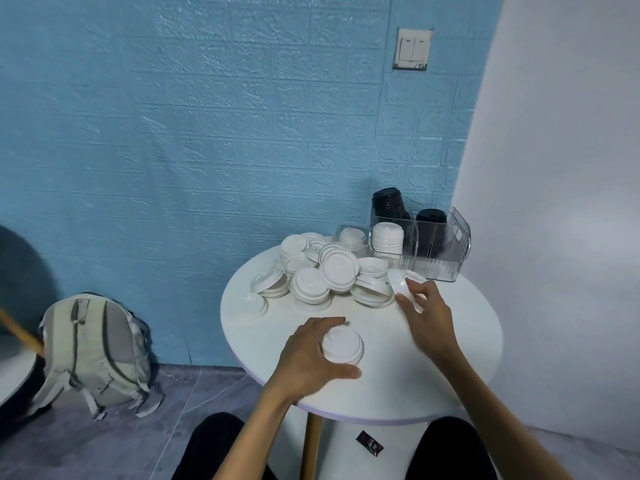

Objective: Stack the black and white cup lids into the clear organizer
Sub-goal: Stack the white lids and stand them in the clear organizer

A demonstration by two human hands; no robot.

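Step in hand, as I read it: gathering loose white lids into a hand stack before loading the organizer.

Left hand (313, 355) was curled around a short stack of white lids (343, 345), thumb on the near side and fingers over the far side, on the round white table (460, 368), well in front of the clear organizer (446, 261).

Right hand (427, 317) pinched a single white lid (403, 287), tilted on edge, just in front of the organizer's front wall. It's blurred, so the exact finger placement wasn't clear.

Loose pile of white lids (322, 271) lay left of the organizer, touching its left side at the back. Many were still unsorted.

The organizer already held a white stack (388, 239) in the front-left compartment and black lids (431, 230) to the right. A taller black stack (388, 202) stood behind; I couldn't tell which compartment.

No loose black lids were visible on the table, so the black part looked done.

Next move, my guess: seat the pinched lid flat and same way up on the left-hand stack, rims aligned, then carry the stack to the organizer's white compartment. Risk: a tilted lid jams the nesting.
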